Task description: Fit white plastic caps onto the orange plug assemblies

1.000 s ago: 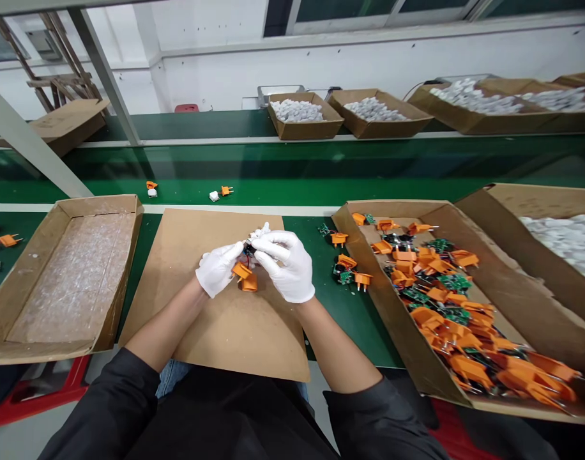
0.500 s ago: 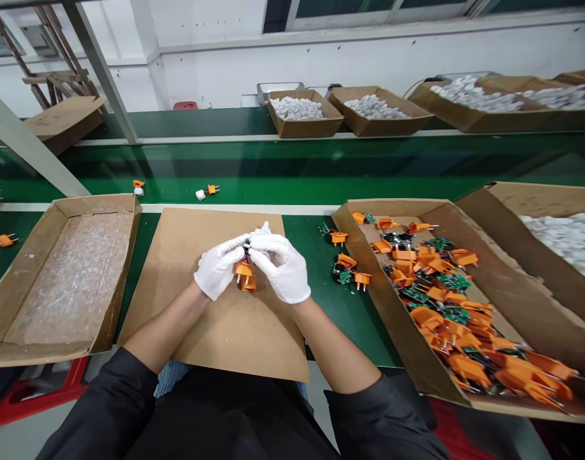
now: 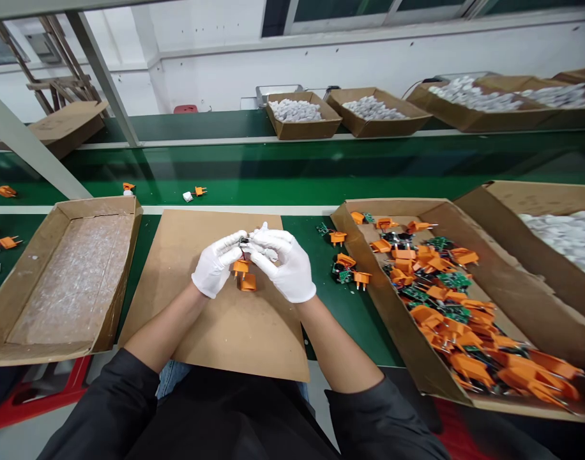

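Both hands wear white gloves and meet above a flat sheet of brown cardboard (image 3: 225,332). Pinched in the fingers of my left hand (image 3: 212,265) is the small dark part of a plug assembly. Its orange plug piece (image 3: 241,267) with metal pins hangs below on thin wires. My right hand (image 3: 290,267) is closed at the same spot, its thumb and fingers curled against the assembly; a white piece seems to be among them, partly hidden by the glove. Just under the hanging plug, another orange piece (image 3: 248,282) shows on the cardboard.
A carton (image 3: 388,306) of orange plugs with green circuit boards stands at right, several loose assemblies (image 3: 345,271) beside it. A shallow carton (image 3: 124,275) is at left. Behind runs a green belt (image 3: 273,172) carrying small parts; cartons of white pieces (image 3: 297,110) stand beyond.
Small orange and white parts on the belt have shifted left, and another orange piece has appeared at far left. My right thumb and fingers have spread slightly; the plug hangs a little higher.
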### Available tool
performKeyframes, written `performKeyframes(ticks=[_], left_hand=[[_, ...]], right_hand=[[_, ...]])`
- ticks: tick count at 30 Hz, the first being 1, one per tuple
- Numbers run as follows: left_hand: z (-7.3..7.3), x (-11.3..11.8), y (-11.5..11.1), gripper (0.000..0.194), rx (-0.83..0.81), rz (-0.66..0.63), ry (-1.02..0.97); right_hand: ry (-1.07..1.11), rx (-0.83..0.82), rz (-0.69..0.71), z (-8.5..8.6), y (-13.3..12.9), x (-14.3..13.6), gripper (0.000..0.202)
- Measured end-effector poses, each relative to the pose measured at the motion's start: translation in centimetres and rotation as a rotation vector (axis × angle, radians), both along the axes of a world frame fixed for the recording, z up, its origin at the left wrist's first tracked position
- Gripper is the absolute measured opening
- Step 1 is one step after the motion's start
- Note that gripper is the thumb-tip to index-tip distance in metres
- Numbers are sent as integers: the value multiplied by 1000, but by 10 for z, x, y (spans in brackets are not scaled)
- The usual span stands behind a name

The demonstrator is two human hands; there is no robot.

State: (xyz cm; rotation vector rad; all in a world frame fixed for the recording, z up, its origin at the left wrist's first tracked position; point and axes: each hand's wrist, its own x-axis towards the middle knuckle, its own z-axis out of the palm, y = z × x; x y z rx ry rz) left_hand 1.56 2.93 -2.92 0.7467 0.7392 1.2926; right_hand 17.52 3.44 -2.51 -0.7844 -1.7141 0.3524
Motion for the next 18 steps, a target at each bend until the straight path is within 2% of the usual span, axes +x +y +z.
performKeyframes(ticks=[6,9,11,14,18], left_hand=[[5,-6,-2,58,70,-31,299],[8,-8,-3,57,121,-57,431],[7,-9,-4,55,162,-64,478],[1,-8,-2,50,219,-19,474],[-8,-3,-1,51,213,-10,345]], right_hand=[[-90,101,-136,-1,-3,0,17],[-132,77,-128,-2,-3,2,16],[-125,30,-67,-2,-2,4,18],[-23,-89,41,-1,-2,4,21],[124,-223,21,1,-3,-2,22]])
